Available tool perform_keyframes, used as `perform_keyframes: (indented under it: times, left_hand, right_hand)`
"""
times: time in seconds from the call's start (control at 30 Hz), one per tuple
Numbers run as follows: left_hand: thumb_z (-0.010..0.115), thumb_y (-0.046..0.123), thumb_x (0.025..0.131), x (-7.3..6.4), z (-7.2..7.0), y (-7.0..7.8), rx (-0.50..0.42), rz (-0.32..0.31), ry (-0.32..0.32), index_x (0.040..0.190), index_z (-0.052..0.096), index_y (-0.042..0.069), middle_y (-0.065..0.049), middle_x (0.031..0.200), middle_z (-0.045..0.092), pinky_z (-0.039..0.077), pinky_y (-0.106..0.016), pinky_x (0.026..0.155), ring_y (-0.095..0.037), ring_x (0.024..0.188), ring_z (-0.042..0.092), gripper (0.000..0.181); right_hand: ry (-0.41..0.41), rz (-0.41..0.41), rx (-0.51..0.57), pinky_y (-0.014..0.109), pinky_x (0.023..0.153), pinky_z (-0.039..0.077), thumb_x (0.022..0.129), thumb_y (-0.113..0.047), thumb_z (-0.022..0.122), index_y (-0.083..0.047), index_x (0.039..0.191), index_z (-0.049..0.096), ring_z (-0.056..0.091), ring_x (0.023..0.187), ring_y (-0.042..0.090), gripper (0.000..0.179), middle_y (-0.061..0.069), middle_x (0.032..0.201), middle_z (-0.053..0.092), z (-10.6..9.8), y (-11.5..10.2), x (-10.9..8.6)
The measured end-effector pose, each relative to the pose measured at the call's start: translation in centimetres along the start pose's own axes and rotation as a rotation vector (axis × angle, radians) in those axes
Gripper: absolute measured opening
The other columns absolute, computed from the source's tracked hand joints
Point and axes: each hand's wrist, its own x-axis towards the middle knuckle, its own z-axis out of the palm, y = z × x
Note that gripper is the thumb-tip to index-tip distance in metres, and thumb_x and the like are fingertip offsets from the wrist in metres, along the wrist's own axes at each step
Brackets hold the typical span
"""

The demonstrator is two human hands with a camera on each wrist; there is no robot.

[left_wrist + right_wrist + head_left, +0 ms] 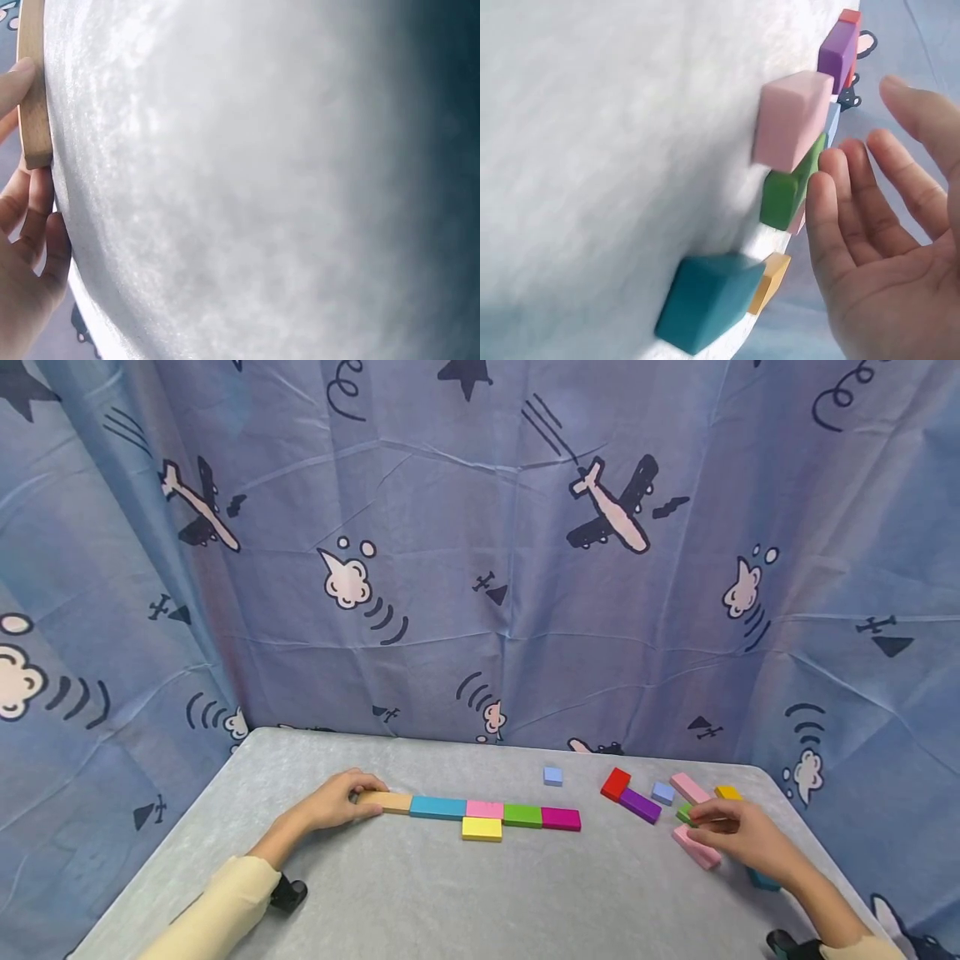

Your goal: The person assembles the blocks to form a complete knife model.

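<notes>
My left hand (337, 799) pinches the left end of a light orange wooden block (390, 802), thumb along its near side; the left wrist view shows thumb and fingers on the same wooden block (34, 97). That block begins a row continuing with a blue block (438, 808), a pink block (484, 810), a green block (522, 816) and a magenta block (561, 819). A yellow block (482, 830) lies against the pink one's near side. My right hand (753, 839), fingers relaxed and holding nothing, hovers over a green block (784, 196) and a pink block (791, 120).
Around the right hand lie another pink block (688, 787), a yellow block (727, 792), a teal block (709, 300) and a small blue block (663, 792). Red (616, 783) and purple (640, 806) blocks touch farther left. A light blue block (552, 776) sits behind the row. Curtains surround the table (420, 902).
</notes>
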Motion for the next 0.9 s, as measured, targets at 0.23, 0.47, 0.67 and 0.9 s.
perform_keyframes:
  times: [0.23, 0.47, 0.67, 0.9]
  left_hand:
    - [0.078, 0.021, 0.092, -0.1, 0.0, 0.0, 0.005, 0.011, 0.008, 0.113, 0.075, 0.013, 0.004, 0.104, 0.065, 0.042, -0.039, 0.080, -0.018, 0.088, 0.051, 0.022]
    - [0.078, 0.021, 0.092, -0.2, 0.1, 0.0, -0.002, 0.004, 0.008, 0.113, 0.075, 0.013, 0.003, 0.104, 0.064, 0.042, -0.039, 0.080, -0.019, 0.088, 0.051, 0.023]
    - [0.079, 0.021, 0.092, -0.1, 0.1, -0.2, -0.002, 0.005, 0.008, 0.112, 0.074, 0.012, 0.002, 0.106, 0.066, 0.043, -0.041, 0.082, -0.021, 0.091, 0.054, 0.023]
    - [0.079, 0.023, 0.092, 0.0, 0.3, -0.4, -0.002, 0.015, 0.008, 0.112, 0.075, 0.013, 0.003, 0.106, 0.067, 0.043, -0.041, 0.083, -0.020, 0.092, 0.054, 0.023]
  right_hand:
    - [0.006, 0.041, -0.065, 0.028, 0.073, 0.056, 0.084, -0.019, 0.085, 0.007, 0.112, 0.070, 0.065, 0.087, 0.024, 0.041, 0.012, 0.102, 0.070, -0.3, 0.5, -0.4]
    - [0.026, 0.061, -0.068, 0.026, 0.071, 0.055, 0.081, -0.016, 0.088, 0.008, 0.109, 0.070, 0.064, 0.084, 0.023, 0.041, 0.010, 0.099, 0.070, 0.3, 0.9, -0.6]
    - [0.031, 0.078, -0.071, 0.026, 0.069, 0.055, 0.081, -0.014, 0.088, 0.008, 0.109, 0.071, 0.065, 0.084, 0.024, 0.040, 0.011, 0.098, 0.070, 0.6, 0.6, -0.5]
    - [0.025, 0.112, -0.087, 0.027, 0.069, 0.054, 0.076, -0.021, 0.092, 0.004, 0.110, 0.072, 0.063, 0.084, 0.023, 0.046, 0.008, 0.098, 0.070, 1.1, 1.0, -0.6]
